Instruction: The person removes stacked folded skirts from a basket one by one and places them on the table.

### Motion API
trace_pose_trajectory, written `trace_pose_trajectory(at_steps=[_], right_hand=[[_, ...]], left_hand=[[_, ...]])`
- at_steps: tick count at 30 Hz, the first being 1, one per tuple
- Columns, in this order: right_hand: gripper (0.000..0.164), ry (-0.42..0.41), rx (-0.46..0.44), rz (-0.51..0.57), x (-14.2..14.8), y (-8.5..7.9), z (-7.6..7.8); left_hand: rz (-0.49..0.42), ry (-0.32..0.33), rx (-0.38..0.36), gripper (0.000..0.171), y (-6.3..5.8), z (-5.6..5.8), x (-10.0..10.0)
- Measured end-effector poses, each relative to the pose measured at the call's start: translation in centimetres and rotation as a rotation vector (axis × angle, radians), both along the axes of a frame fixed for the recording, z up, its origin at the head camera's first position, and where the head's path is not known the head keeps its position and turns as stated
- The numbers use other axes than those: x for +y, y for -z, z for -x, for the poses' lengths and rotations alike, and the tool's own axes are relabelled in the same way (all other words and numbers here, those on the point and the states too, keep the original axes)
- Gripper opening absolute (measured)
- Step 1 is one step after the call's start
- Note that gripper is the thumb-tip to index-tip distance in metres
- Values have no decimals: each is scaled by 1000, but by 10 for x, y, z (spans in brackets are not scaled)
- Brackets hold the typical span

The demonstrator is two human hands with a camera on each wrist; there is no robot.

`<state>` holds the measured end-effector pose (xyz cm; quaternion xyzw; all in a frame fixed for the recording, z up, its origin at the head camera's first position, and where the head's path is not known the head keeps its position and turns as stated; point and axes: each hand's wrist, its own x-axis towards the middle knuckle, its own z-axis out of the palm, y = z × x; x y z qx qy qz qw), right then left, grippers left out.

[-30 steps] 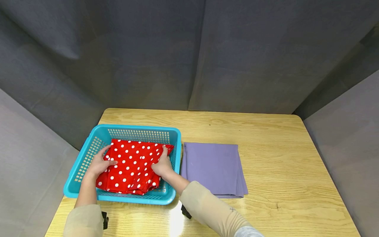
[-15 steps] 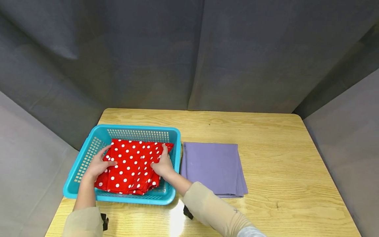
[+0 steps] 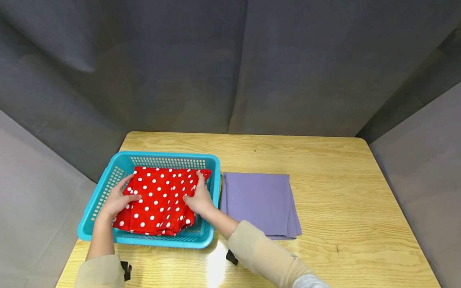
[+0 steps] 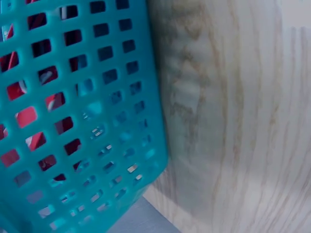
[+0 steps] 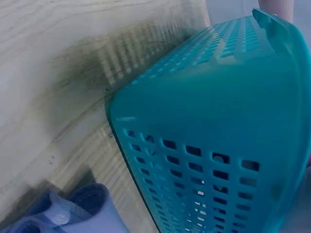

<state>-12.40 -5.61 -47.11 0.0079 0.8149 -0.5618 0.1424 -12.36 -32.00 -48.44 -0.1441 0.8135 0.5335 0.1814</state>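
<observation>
A folded red cloth with white polka dots (image 3: 156,200) lies inside a turquoise plastic basket (image 3: 165,241) on the left of the table. My left hand (image 3: 116,203) grips the cloth's left side, thumb on top and forefinger along the edge. On the opposite side my right hand (image 3: 200,200) holds the cloth, its thumb over the top and forefinger reaching toward the far corner. The other fingers of both hands are hidden. Red fabric (image 4: 26,116) shows through the basket's holes in the left wrist view. Neither wrist view shows the fingers.
Just right of the basket lies a folded purple cloth (image 3: 257,204) on the wooden table (image 3: 342,192); its rolled fold (image 5: 87,208) shows low in the right wrist view. A dark curtain (image 3: 230,68) hangs behind the table, with grey panels at both sides.
The polka-dot cloth has shifted slightly toward the basket's far side and left, along with my left hand. My right forearm has moved a little to the right. Basket and purple cloth stay put.
</observation>
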Motion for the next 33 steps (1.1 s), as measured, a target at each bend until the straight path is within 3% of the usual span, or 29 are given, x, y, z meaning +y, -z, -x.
trace_pose_trajectory(at_steps=[20,33], right_hand=[[82,-31,29,54,22,-22,3],[80,-28,43,126,36,-23,5]], left_hand=[[29,8,50,88,-26,0,12],[38,-2,73,90,-39,0,26]])
